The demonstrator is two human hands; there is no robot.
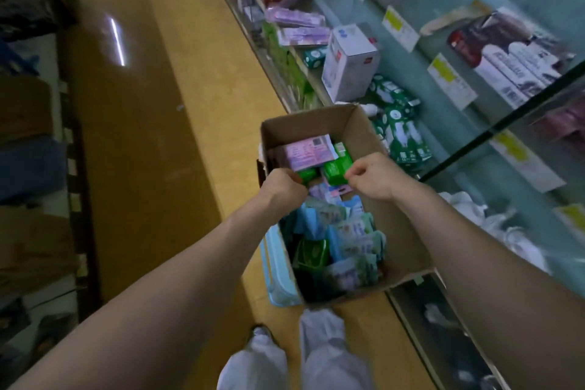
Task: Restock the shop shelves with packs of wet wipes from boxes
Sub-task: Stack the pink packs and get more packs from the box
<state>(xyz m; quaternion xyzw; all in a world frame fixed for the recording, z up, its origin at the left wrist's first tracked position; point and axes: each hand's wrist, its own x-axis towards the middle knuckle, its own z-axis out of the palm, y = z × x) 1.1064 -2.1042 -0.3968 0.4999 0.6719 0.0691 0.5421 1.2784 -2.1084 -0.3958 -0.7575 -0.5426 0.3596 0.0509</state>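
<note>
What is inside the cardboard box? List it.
Cardboard box, far end: a pink pack and green packs, one pinched by the right hand. Near end: blue-green packs and a dark green pack. The left hand and the top layer cover whatever lies beneath.

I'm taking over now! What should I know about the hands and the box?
Left hand: fingers curled at a small green pack; grip unclear.
Right hand: pinches a bigger green pack.
Box: open, beside the shelf, many packs inside.
Done: some green-and-white packs lie on the shelf.
Left: lift packs out and shelve them.
</note>
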